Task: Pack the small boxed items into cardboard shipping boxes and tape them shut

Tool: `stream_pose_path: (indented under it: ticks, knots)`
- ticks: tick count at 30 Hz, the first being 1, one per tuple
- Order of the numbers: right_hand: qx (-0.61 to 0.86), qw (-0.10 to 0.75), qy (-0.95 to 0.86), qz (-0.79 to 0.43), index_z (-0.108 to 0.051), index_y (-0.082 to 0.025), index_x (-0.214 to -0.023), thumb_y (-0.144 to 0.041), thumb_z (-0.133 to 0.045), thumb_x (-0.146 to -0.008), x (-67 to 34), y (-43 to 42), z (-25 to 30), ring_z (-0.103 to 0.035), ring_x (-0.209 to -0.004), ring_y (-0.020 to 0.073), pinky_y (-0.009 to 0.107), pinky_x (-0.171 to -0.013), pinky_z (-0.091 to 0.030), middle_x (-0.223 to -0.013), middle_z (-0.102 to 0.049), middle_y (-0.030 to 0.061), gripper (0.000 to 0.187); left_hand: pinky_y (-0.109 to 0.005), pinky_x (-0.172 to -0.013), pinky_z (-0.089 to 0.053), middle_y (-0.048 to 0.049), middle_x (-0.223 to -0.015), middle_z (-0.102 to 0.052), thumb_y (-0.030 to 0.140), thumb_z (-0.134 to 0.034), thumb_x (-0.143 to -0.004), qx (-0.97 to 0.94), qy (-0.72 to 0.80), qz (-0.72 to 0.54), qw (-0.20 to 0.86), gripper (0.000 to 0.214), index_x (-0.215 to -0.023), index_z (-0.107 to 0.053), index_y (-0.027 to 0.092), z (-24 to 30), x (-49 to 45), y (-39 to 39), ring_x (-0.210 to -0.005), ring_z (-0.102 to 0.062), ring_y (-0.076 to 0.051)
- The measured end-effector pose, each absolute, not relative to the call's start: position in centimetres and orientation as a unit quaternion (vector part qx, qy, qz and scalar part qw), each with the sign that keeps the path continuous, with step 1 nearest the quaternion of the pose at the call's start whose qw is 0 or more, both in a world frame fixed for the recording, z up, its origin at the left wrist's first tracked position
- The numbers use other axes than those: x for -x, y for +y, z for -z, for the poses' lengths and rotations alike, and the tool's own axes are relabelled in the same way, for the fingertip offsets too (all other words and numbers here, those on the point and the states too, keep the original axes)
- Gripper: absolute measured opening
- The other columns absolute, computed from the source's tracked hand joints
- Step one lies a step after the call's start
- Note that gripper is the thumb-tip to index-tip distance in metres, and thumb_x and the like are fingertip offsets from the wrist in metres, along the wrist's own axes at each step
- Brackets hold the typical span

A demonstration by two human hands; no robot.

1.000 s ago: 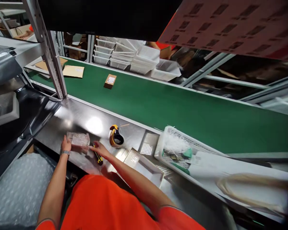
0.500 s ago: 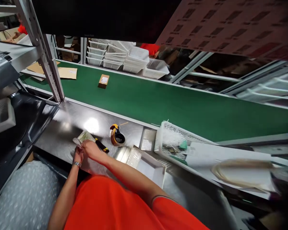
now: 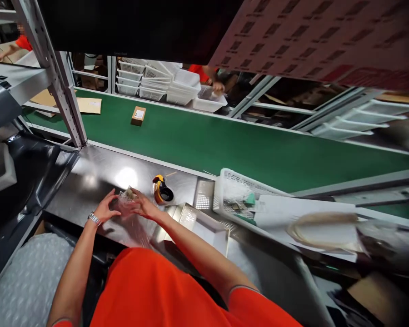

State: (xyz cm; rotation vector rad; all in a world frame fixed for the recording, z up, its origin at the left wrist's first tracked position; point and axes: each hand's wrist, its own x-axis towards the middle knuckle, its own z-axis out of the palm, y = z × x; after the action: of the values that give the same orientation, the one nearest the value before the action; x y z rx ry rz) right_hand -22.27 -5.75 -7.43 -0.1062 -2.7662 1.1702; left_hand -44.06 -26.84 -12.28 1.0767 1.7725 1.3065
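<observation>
A small item in clear, crinkled plastic wrap [image 3: 127, 195] rests on the metal worktop [image 3: 102, 163], between my two hands. My left hand [image 3: 105, 207] is open at its left, thumb and fingers spread apart. On its right side, my right hand [image 3: 145, 206] has its fingers stretched out, close to or touching the wrap. Clear film trails down toward my body. Just beyond my right hand stands a yellow and black tape dispenser [image 3: 162, 190] with brown tape.
An open white box [image 3: 207, 231] and a white basket [image 3: 220, 195] of small goods stand to the right. Behind runs a green conveyor belt [image 3: 191, 141] carrying a small carton [image 3: 138, 116]. Bubble wrap [image 3: 34, 277] fills the lower left. A co-worker's hand [image 3: 218, 87] shows across the belt.
My hands were together at the small item; they have moved apart and opened. The black and yellow cutter beside it is no longer visible. A co-worker's hand has appeared over a far basket.
</observation>
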Motion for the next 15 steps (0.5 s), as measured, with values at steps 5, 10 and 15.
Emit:
stream_pose_path:
  ticks: [5, 10, 15]
  knots:
    - [-0.048, 0.075, -0.905, -0.417, -0.094, -0.021, -0.12, -0.018, -0.074, -0.106, 24.5, -6.9, 8.1, -0.07, -0.152, 0.0343, 0.057, -0.133, -0.054, -0.161, -0.075, 0.0169, 0.025, -0.06, -0.144, -0.043, -0.02, -0.178, -0.063, 0.021, -0.106, -0.062, -0.392, 0.683, -0.514, 0.34, 0.081, -0.14, -0.084, 0.022, 10.5, 43.0, -25.1, -0.167, -0.059, -0.042]
    - [0.023, 0.187, -0.88, -0.435, -0.089, -0.026, -0.134, -0.041, -0.08, -0.109, 24.1, -8.0, 9.5, -0.066, -0.156, 0.0369, 0.06, -0.134, -0.054, -0.164, -0.071, 0.0181, 0.03, -0.049, -0.128, -0.058, -0.0137, -0.14, -0.086, 0.018, -0.093, -0.077, -0.355, 0.705, -0.505, 0.349, 0.023, -0.097, -0.086, 0.022, 9.1, 42.8, -25.2, -0.133, -0.08, -0.032]
    - [0.263, 0.262, -0.78, -0.504, -0.07, -0.024, -0.159, -0.072, -0.099, -0.085, 20.6, -9.2, 13.4, -0.069, -0.149, 0.0438, 0.07, -0.126, -0.059, -0.163, -0.067, 0.0236, 0.093, -0.041, -0.108, -0.064, -0.0055, -0.105, -0.083, 0.023, -0.095, -0.075, -0.318, 0.749, -0.497, 0.301, 0.024, -0.094, -0.08, 0.022, 9.8, 42.4, -25.9, -0.104, -0.079, -0.025]
